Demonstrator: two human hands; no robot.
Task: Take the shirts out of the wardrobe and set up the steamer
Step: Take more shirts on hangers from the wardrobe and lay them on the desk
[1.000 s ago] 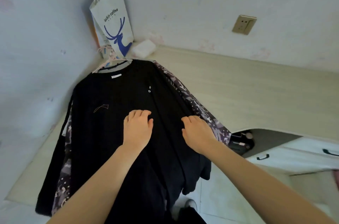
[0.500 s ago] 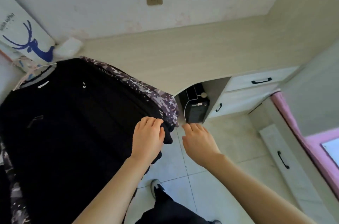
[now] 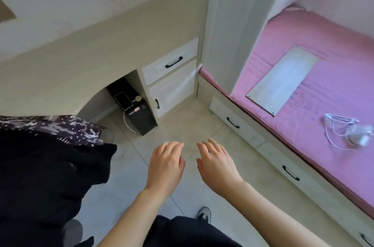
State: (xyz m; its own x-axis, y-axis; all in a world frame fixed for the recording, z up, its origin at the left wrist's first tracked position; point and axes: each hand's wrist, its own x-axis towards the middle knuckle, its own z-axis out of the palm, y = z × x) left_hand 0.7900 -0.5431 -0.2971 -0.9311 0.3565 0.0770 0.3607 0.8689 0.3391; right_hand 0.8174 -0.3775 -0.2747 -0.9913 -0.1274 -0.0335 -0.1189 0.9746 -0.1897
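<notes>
L hand [image 3: 165,168] and R hand [image 3: 217,165] out front over tiled floor [image 3: 188,125], palms down, fingers relaxed, holding nothing, side by side, not touching. Black shirt [image 3: 46,176] atop patterned shirt [image 3: 52,127], on desk [image 3: 70,64] at left, apart from hands. Pink bed [image 3: 327,76] right w/ white steamer + cord [image 3: 356,135].

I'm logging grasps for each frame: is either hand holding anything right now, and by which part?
Nothing is held. The left hand and right hand hover open above the floor, clear of the black shirt.
</notes>
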